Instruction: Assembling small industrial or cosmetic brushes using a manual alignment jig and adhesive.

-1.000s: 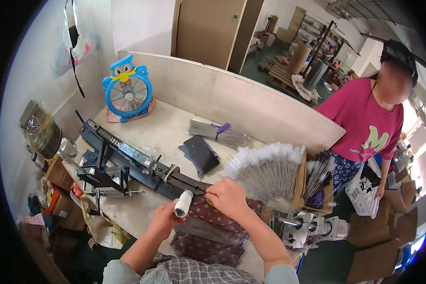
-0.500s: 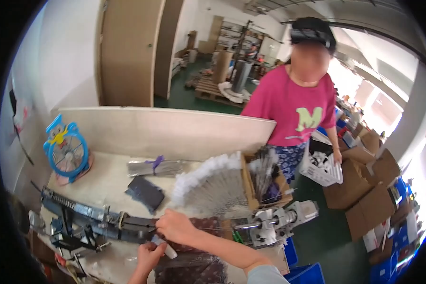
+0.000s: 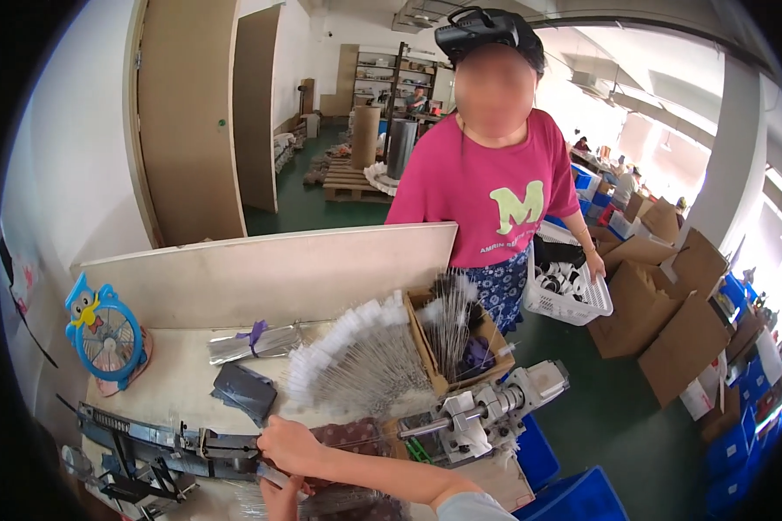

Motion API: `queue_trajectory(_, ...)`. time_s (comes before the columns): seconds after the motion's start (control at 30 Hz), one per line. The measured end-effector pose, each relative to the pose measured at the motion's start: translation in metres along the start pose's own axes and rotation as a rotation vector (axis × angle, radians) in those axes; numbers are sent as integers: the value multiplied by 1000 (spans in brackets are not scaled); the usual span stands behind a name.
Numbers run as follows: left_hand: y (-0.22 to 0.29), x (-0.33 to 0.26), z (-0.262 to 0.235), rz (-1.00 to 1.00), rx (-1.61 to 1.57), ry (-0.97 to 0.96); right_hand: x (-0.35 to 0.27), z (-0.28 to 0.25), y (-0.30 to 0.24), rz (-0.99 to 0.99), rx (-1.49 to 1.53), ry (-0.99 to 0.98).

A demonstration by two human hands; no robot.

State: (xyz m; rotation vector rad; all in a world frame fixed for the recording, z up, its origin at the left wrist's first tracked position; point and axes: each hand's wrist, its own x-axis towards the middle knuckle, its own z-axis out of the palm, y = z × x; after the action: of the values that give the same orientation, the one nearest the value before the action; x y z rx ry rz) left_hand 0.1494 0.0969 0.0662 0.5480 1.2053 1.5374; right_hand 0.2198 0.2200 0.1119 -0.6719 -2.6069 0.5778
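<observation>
My right hand (image 3: pixel 288 445) is closed at the right end of a long black metal fixture (image 3: pixel 161 445); its fingers curl inward, and whatever they grip is hidden. Just below it is my left hand (image 3: pixel 280 500), partly covered by the right wrist, with its fingers bent together. A small pale flat piece (image 3: pixel 273 474) shows between the two hands, though which one holds it is unclear. Under my right forearm lies a dark brown patterned cloth (image 3: pixel 347 436). To its right stands a silver clamp-like machine (image 3: pixel 473 421) with a horizontal rod.
Thin wires with white tags (image 3: pixel 343 347) fan across the table, beside a cardboard box (image 3: pixel 430 352) of more wires. A dark folded pouch (image 3: pixel 245 391), a purple-tied bundle (image 3: pixel 256 339) and a blue fan (image 3: pixel 106 334) lie leftward. Beyond the partition, a person (image 3: pixel 487 174) holds a white basket (image 3: pixel 569 302).
My view has swung, so the scene sits further left. My hands have drawn closer, the left now partly behind the right wrist. The other person appears nearer.
</observation>
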Motion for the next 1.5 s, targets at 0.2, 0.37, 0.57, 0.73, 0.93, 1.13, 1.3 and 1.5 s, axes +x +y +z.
queue_trajectory(0.2,28,-11,18,150,406,30,-1,0,-6,21,-9,-22)
queue_trajectory(0.37,11,3,-11,79,543,-66,-7,3,-2,-2,6,25)
queue_trajectory(0.57,1,9,-26,158,432,-124,-8,16,-5,-132,-30,115)
queue_trajectory(0.73,69,-9,-49,-8,1297,-215,-23,-8,-6,-87,-43,145)
queue_trajectory(0.93,186,-13,-2,149,1298,-140,-43,-26,-19,-181,-54,342)
queue_trajectory(1.13,199,102,37,413,1709,-247,-81,-13,-15,-205,20,204)
queue_trajectory(1.3,144,246,37,486,2261,-454,-104,7,1,23,-131,-156)
queue_trajectory(1.5,118,323,52,287,2267,-622,-99,39,18,44,-86,294)
